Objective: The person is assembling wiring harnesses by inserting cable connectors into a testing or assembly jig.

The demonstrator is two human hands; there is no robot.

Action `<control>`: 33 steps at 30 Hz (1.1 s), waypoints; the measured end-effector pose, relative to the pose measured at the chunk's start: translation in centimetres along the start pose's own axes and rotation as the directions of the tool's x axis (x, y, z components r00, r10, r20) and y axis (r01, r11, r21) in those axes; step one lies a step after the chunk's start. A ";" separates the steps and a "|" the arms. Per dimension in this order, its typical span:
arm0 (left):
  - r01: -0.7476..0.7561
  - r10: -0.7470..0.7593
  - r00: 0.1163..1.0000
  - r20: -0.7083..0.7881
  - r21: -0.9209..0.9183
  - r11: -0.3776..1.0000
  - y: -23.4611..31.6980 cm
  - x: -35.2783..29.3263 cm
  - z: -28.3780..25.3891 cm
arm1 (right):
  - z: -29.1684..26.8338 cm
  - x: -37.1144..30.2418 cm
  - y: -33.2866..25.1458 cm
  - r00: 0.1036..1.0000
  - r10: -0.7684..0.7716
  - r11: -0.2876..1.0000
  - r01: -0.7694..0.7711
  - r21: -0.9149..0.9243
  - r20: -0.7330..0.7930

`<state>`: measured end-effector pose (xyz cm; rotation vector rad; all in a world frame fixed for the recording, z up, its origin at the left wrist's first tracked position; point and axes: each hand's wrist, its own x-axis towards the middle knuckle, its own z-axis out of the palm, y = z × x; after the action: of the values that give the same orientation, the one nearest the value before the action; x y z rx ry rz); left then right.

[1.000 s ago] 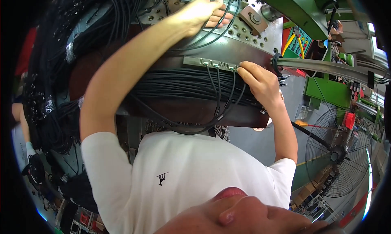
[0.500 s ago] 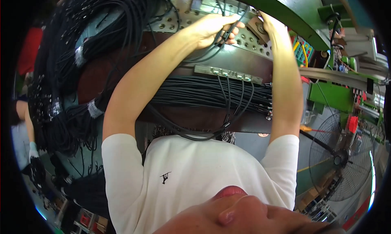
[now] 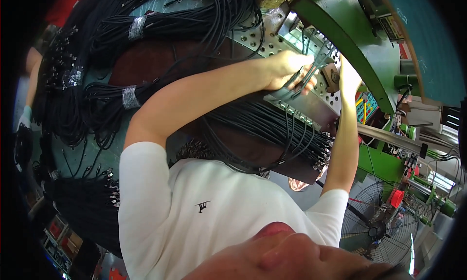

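My left hand (image 3: 293, 71) is closed round several thin black cables (image 3: 318, 61), which run up to a shiny metal fixture (image 3: 294, 36) under the green machine. My right hand (image 3: 349, 78) reaches in beside the curved green machine edge, next to a brownish metal block (image 3: 332, 77). Its fingers are hidden by that edge. Just below my left hand lies a narrow metal bar (image 3: 307, 120) with cable ends set in it, their cables looping down toward me. A thick row of black cables (image 3: 258, 124) stretches along the dark red-brown bench, with connector ends at its right.
The green machine's curved edge (image 3: 348, 46) overhangs the perforated metal plate (image 3: 253, 39). Tied black cable bundles (image 3: 194, 24) pile up on the left. A floor fan (image 3: 377, 229) stands at lower right. At the far left, another person's gloved hand (image 3: 25, 117) is near dark cables.
The view has turned, so the bench and machine appear tilted and shifted. My left hand still grips the cables near the fixture; my right hand stays beside the machine edge.
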<state>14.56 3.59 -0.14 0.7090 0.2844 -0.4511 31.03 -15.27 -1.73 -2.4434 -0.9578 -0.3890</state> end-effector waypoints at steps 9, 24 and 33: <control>0.034 -0.029 0.998 -0.050 0.092 0.995 -2.8 -9.1 2.0 | -0.5 -4.9 -7.2 0.889 0.272 0.776 -0.428 0.463 0.367; 0.167 -0.006 0.978 -0.209 0.764 0.624 1.6 -13.9 -2.0 | -3.8 -13.7 -9.6 0.939 -0.134 0.963 0.048 0.267 0.317; 0.051 -0.033 0.997 -0.064 0.301 0.952 -4.1 -6.4 4.3 | -0.7 -3.7 -7.4 0.940 -0.309 0.928 0.331 0.172 -0.143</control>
<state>7.40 -0.17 3.28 1.0187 0.2883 -0.5214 23.23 -13.00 -0.24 -2.0684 -1.2857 -0.5136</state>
